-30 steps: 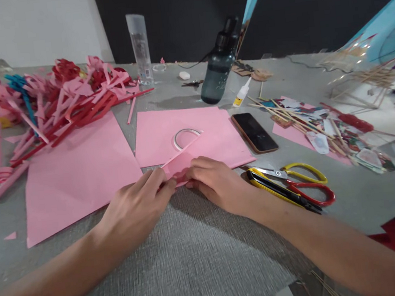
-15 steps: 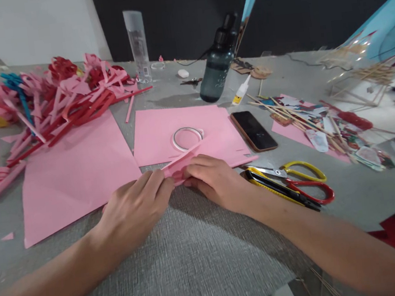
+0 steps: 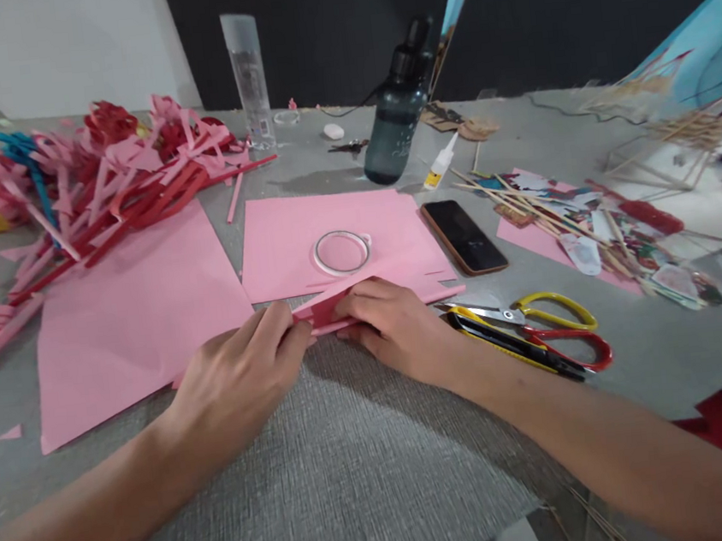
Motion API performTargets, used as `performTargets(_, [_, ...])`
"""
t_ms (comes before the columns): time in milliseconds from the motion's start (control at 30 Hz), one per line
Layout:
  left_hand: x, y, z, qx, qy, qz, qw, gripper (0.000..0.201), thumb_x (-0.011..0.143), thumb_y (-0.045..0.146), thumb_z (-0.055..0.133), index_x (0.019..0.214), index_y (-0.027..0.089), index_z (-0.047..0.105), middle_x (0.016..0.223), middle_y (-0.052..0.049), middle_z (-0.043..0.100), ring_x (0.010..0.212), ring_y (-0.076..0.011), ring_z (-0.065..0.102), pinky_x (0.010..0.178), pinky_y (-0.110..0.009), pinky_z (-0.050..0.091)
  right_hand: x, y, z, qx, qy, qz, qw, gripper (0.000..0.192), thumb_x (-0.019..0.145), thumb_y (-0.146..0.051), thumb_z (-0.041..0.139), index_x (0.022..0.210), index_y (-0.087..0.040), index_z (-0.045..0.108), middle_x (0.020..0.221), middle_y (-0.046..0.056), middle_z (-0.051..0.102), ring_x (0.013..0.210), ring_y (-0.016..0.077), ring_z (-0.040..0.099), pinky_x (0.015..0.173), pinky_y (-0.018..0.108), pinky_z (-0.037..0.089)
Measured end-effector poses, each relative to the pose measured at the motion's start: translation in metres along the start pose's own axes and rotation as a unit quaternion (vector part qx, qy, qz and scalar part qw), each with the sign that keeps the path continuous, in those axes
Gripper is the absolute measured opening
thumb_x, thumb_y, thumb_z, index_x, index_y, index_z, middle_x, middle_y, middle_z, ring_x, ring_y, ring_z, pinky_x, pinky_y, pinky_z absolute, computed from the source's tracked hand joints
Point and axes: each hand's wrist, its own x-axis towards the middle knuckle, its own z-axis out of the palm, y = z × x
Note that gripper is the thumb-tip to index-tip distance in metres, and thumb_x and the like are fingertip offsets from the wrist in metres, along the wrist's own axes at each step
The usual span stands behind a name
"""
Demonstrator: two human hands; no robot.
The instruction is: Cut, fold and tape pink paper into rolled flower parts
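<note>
Right now, left hand (image 3: pixel 243 377): fingers pinching the near end of the folded pink strip (image 3: pixel 326 308).
Right hand (image 3: pixel 392 323): fingers pressed down on the strip's other end, closed on it.
Strip: low at the near edge of the pink sheet (image 3: pixel 330 222), on the table (image 3: pixel 331 480), between both hands.
Nearby: tape ring (image 3: pixel 342 251) on the sheet; phone (image 3: pixel 464 236) and scissors (image 3: pixel 535 334) to the right.
Risk: uneven pressing could skew the crease, or the thin paper might tear.

A small pink paper strip (image 3: pixel 323 311), folded lengthwise and lying nearly flat, is pinched near the table's front edge.
</note>
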Motion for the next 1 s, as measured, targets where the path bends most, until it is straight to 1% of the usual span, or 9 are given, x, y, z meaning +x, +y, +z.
performTargets(100, [0.001, 0.000, -0.001, 0.005, 0.004, 0.004, 1.000, 0.022, 0.092, 0.002, 0.046, 0.094, 0.016, 0.063, 0.076, -0.002, 0.052, 0.053, -0.0137, 0.048, 0.041, -0.028, 0.034, -0.001, 0.001, 0.000, 0.000, 0.006, -0.012, 1.000, 0.011, 0.097, -0.013, 0.052, 0.098, -0.018, 0.062, 0.095, 0.007, 0.063, 0.090, 0.0197, 0.057, 0.080, 0.035, 0.046])
performTargets(167, [0.000, 0.000, -0.001, -0.002, 0.000, 0.004, 1.000, 0.020, 0.093, 0.003, 0.048, 0.095, 0.017, 0.063, 0.077, -0.002, 0.053, 0.054, -0.0139, 0.049, 0.041, -0.028, 0.033, -0.001, 0.003, 0.000, 0.009, 0.005, -0.023, 1.000, 0.012, 0.098, -0.013, 0.051, 0.097, -0.018, 0.062, 0.095, 0.007, 0.062, 0.091, 0.0193, 0.056, 0.081, 0.034, 0.046])
performTargets(300, [-0.002, -0.001, -0.003, -0.022, 0.004, 0.013, 1.000, 0.017, 0.095, 0.006, 0.050, 0.089, 0.018, 0.060, 0.075, -0.001, 0.053, 0.055, -0.0138, 0.050, 0.042, -0.028, 0.033, -0.001, 0.005, 0.001, 0.021, 0.005, -0.036, 0.999, 0.015, 0.099, -0.011, 0.049, 0.100, -0.016, 0.063, 0.098, 0.008, 0.063, 0.094, 0.0193, 0.056, 0.082, 0.035, 0.046])
performTargets(400, [-0.002, -0.001, -0.005, -0.025, 0.008, 0.019, 0.999, 0.017, 0.094, 0.005, 0.050, 0.088, 0.018, 0.060, 0.076, -0.001, 0.054, 0.057, -0.0144, 0.052, 0.042, -0.029, 0.034, -0.001, 0.006, 0.000, 0.014, -0.004, -0.038, 0.999, 0.017, 0.098, -0.010, 0.049, 0.103, -0.016, 0.064, 0.098, 0.008, 0.064, 0.094, 0.0196, 0.057, 0.082, 0.035, 0.047])
performTargets(533, [0.000, -0.001, -0.006, -0.016, 0.004, 0.023, 1.000, 0.020, 0.092, 0.001, 0.049, 0.086, 0.017, 0.060, 0.074, -0.001, 0.053, 0.057, -0.0159, 0.052, 0.042, -0.031, 0.035, 0.000, 0.003, -0.003, 0.013, -0.017, -0.029, 0.999, 0.015, 0.100, -0.015, 0.050, 0.102, -0.017, 0.064, 0.100, 0.008, 0.065, 0.095, 0.0193, 0.059, 0.083, 0.035, 0.046])
performTargets(733, [0.002, -0.001, -0.006, -0.005, -0.009, 0.014, 1.000, 0.024, 0.087, -0.003, 0.047, 0.088, 0.017, 0.059, 0.077, -0.002, 0.056, 0.066, -0.0177, 0.058, 0.045, -0.030, 0.039, 0.002, -0.001, -0.009, 0.003, -0.033, 0.008, 0.999, 0.007, 0.097, -0.017, 0.057, 0.101, -0.018, 0.062, 0.098, 0.006, 0.065, 0.095, 0.0197, 0.058, 0.085, 0.034, 0.044])
performTargets(867, [0.002, -0.001, -0.005, -0.013, -0.022, 0.011, 1.000, 0.025, 0.083, -0.005, 0.048, 0.087, 0.017, 0.060, 0.078, -0.002, 0.057, 0.065, -0.0182, 0.058, 0.046, -0.031, 0.042, 0.001, -0.001, -0.010, 0.008, -0.026, 0.011, 1.000, 0.012, 0.097, -0.015, 0.055, 0.102, -0.018, 0.065, 0.101, 0.007, 0.063, 0.095, 0.0197, 0.058, 0.082, 0.033, 0.045])
performTargets(1000, [0.002, -0.001, -0.004, -0.018, -0.032, 0.011, 0.999, 0.027, 0.082, -0.006, 0.049, 0.090, 0.016, 0.061, 0.080, -0.002, 0.059, 0.067, -0.0186, 0.060, 0.046, -0.031, 0.044, -0.001, -0.002, -0.008, 0.003, -0.014, 0.023, 1.000, 0.015, 0.099, -0.016, 0.053, 0.102, -0.019, 0.067, 0.099, 0.008, 0.063, 0.092, 0.0192, 0.058, 0.080, 0.033, 0.045])
